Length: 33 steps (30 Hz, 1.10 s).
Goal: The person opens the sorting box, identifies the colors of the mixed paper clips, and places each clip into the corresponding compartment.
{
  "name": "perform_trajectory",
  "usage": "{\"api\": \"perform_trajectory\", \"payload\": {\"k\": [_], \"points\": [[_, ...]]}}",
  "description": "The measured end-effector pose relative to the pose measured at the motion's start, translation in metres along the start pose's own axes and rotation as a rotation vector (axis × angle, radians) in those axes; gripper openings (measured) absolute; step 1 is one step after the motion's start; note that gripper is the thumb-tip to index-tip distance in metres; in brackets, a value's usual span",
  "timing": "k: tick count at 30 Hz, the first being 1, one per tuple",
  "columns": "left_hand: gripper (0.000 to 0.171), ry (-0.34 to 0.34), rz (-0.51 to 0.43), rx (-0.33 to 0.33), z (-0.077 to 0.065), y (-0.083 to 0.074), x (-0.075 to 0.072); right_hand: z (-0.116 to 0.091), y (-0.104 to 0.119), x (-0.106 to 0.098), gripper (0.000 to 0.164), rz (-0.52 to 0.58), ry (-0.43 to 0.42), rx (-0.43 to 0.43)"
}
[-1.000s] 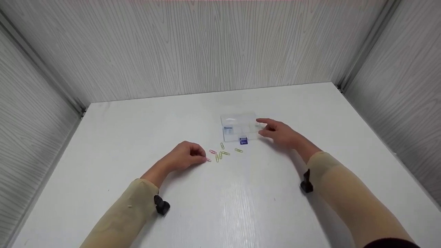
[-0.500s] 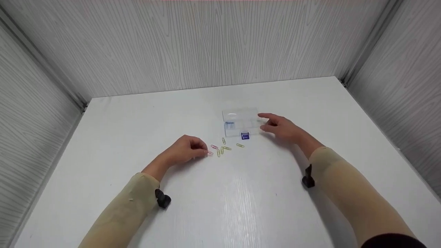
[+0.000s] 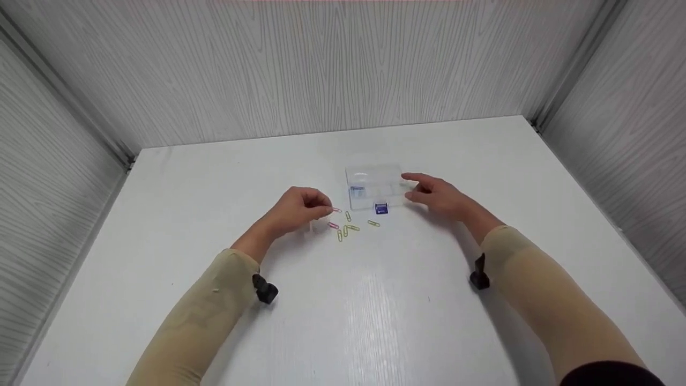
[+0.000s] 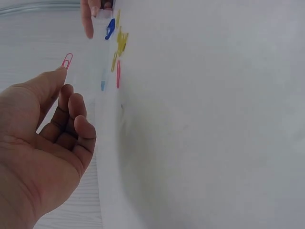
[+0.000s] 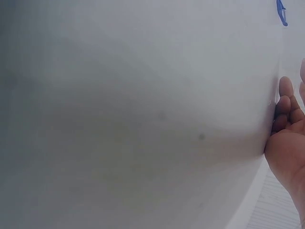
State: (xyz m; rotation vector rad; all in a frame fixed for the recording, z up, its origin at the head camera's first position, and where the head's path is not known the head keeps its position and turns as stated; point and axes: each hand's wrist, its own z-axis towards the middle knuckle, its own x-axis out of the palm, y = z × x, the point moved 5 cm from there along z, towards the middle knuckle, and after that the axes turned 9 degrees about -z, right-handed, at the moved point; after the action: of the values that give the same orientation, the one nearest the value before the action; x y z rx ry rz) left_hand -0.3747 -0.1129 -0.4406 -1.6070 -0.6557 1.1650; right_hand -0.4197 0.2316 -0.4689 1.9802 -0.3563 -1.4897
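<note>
A pink paper clip (image 4: 67, 60) is pinched between the thumb and index finger of my left hand (image 3: 300, 210), raised above the table left of the box. The clear plastic box (image 3: 375, 203) lies with its lid (image 3: 370, 173) open at the back and a blue latch (image 3: 381, 208) at its front. At the box's right end, my right hand (image 3: 442, 199) holds it, thumb at the base and index finger extended by the lid; the exact contact is hard to see. Another pink paper clip (image 3: 333, 225) and several yellow-green paper clips (image 3: 345, 231) lie in front of the box.
A blue label (image 3: 357, 192) shows at the box's left end. The white table (image 3: 343, 316) is bordered by a pale wood-grain panel (image 3: 321, 69) at the back and by similar panels at both sides.
My left hand has lifted the pink paper clip off the table and carried it forward and slightly right, toward the box. The right hand stays at the box's right end.
</note>
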Motion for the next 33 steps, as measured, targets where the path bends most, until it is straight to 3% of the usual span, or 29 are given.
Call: {"api": "perform_trajectory", "payload": {"k": [14,25,33], "points": [[0.012,-0.205,-0.107,0.047,0.047,-0.028,0.017,0.000,0.000,-0.001,0.062,-0.011,-0.008,-0.019],[0.011,-0.297,-0.116,0.048,0.077,-0.025,0.046,0.000,-0.002,-0.001,0.061,-0.008,-0.008,-0.008],[0.012,-0.352,-0.059,0.028,0.088,-0.016,0.054,-0.001,0.000,-0.001,0.060,0.000,-0.013,-0.006]]}}
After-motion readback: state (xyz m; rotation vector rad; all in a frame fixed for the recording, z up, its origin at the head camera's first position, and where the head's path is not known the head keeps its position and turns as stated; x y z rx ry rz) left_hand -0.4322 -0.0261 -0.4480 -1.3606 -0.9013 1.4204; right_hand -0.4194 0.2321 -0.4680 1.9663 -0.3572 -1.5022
